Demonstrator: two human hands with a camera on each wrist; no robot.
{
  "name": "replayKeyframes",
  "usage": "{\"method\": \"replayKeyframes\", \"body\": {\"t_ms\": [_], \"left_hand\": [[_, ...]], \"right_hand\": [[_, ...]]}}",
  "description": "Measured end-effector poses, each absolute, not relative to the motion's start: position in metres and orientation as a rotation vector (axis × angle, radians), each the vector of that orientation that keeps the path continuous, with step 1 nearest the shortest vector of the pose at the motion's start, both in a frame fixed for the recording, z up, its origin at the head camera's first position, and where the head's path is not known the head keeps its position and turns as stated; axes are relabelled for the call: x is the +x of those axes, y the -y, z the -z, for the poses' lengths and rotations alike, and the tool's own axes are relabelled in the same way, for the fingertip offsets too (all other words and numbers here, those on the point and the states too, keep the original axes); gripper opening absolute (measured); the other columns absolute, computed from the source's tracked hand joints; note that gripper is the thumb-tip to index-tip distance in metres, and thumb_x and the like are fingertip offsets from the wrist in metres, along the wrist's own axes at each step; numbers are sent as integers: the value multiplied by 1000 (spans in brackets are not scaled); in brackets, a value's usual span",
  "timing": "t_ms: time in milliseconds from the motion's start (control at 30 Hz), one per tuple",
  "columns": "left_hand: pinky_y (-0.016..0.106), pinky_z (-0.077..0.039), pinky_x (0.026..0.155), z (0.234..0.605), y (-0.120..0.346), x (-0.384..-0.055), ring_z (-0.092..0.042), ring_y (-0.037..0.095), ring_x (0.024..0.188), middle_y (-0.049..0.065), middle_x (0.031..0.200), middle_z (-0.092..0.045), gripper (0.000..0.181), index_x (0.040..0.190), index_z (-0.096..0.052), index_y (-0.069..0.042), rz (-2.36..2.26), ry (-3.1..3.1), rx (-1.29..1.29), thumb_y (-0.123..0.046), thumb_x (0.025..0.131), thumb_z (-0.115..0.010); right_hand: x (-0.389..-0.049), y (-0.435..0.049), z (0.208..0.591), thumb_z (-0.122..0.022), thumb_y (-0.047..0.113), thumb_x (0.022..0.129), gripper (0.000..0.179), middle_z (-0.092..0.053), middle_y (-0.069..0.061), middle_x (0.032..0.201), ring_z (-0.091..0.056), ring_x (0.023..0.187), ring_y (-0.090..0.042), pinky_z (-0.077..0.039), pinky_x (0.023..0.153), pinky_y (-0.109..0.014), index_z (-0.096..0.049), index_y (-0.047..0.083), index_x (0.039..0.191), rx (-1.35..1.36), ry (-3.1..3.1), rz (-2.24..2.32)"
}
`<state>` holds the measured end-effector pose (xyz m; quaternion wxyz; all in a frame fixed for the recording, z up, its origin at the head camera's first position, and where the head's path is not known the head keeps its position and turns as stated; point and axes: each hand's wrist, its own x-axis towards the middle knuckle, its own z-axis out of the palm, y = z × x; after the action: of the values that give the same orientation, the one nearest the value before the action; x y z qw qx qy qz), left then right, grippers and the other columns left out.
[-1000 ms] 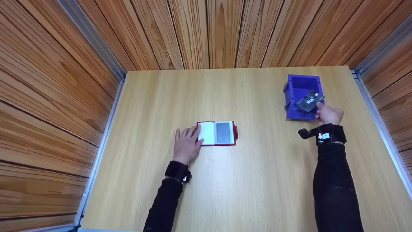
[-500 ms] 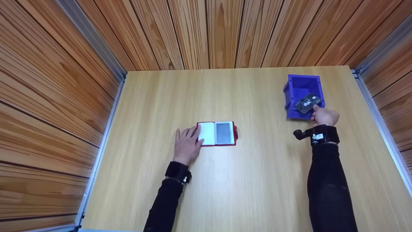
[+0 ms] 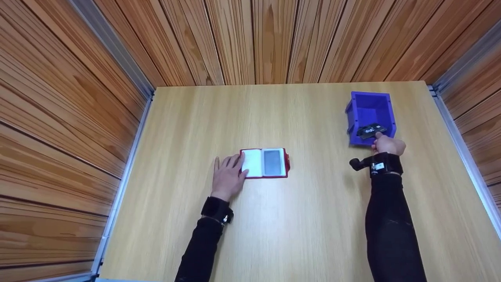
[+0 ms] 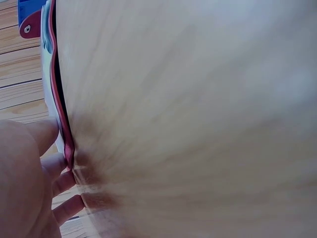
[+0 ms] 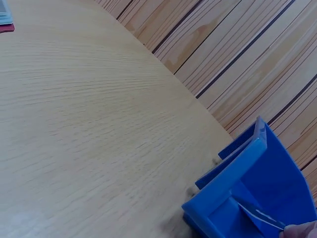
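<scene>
In the head view a red card holder (image 3: 251, 162) lies spread flat on the table, white pages facing up. At its left edge rests my left hand (image 3: 228, 177), fingers extended and thumb on the left page. The left wrist view shows the thumb (image 4: 45, 133) against the holder's red cover (image 4: 62, 106). Over at the right, my right hand (image 3: 388, 145) pinches a dark card (image 3: 371, 131) by one edge. That card sits over the front part of a purple-blue bin (image 3: 370, 100); the right wrist view shows it edge-on, within the bin's walls (image 5: 237, 166).
The wooden table (image 3: 313, 219) is bounded by wood-panelled walls (image 3: 270, 43) at the back and both sides. Metal rails (image 3: 129, 149) run along its side edges. A red clasp (image 3: 288, 161) sticks out on the holder's right side.
My right hand has moved left and slightly toward me, taking the card from across the bin's right edge to its front, where it now looks flatter. The left hand and holder stay put.
</scene>
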<state>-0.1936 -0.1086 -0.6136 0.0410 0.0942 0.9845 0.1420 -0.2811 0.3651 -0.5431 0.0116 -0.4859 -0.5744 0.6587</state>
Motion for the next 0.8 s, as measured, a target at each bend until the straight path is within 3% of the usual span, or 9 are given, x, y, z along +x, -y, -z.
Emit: {"method": "replayKeyframes", "body": {"t_ms": [367,800], "left_hand": [[64,-13,128,613,109,-193,-40,30,148,5,160,-47,61,162,-37,-20,-427,-3026,296,-46,107,-48],[63,-13,128,614,109,-194,-40,30,149,5,160,-47,61,162,-37,-21,-420,-3021,300,-46,107,-47]], "right_hand": [[-281,-362,548,-69,14,98,11,-59,4,51,-55,40,-8,-49,42,-22,-59,9,94,-1506,1804,-2029],[-282,-364,549,-67,17,99,13,-59,6,51,-55,40,-7,-51,45,-21,-59,8,103,-1501,1875,-2006]]}}
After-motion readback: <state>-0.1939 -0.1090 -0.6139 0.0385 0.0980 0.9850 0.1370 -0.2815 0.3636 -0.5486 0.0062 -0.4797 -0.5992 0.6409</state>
